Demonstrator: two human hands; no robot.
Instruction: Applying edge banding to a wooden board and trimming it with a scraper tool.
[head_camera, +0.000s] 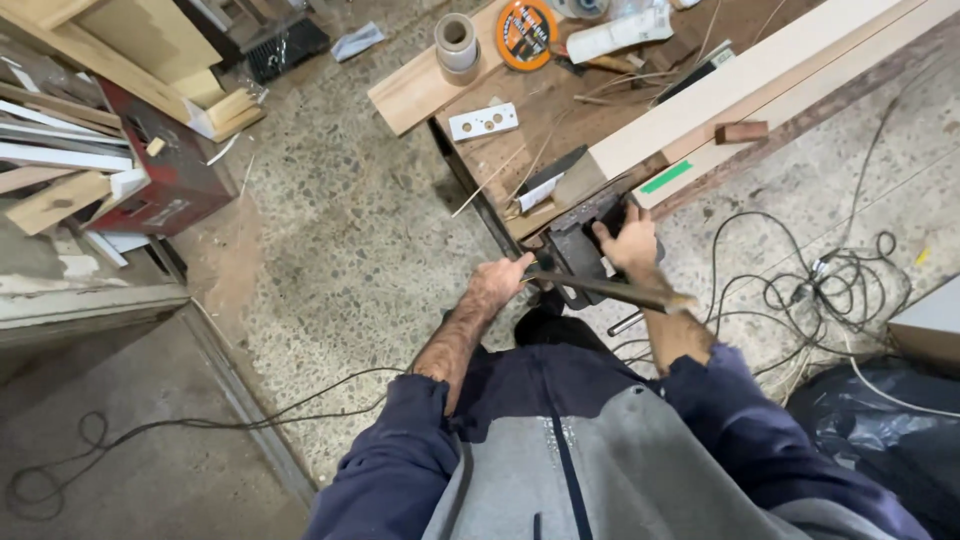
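Note:
A dark metal bench vise (578, 240) is fixed at the near corner of a wooden workbench (560, 110). My left hand (497, 281) grips the near end of the vise's long handle bar (620, 290), which runs to the right. My right hand (630, 240) rests on top of the vise body, fingers closed over it. A long pale wooden plank (740, 85) lies along the bench with its near end at the vise jaws.
Tape rolls (457, 42), an orange reel (526, 34) and a small white plate with holes (483, 122) lie on the bench. Tangled cables (820, 285) cover the floor at right. Wood offcuts and a red box (160, 165) stand at left. A black bag (890, 420) sits at lower right.

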